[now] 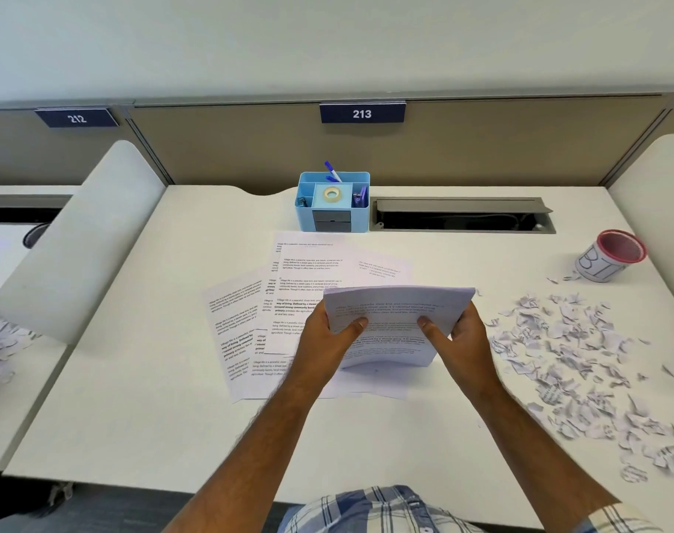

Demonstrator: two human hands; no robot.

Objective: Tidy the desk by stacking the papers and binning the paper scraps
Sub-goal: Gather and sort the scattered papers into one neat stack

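Both hands hold a sheaf of papers (pixel 395 321) upright, its lower edge on the white bench (pixel 174 417): the left hand (pixel 329 332) has its grip on the left edge, the right hand (pixel 456 332) on the right. Loose printed sheets (pixel 247 321) lie beneath and to the left. Paper scraps (pixel 581 359) litter the bench to the right, near a red-rimmed bin (pixel 608 255).

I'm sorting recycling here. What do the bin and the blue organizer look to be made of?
The bin looks like red wire mesh, probably metal, wrapped in a white paper label with handwritten letters; the weave shows at its rim. The organizer seems to be moulded plastic, matte light blue, with smooth rounded corners and grey drawers.
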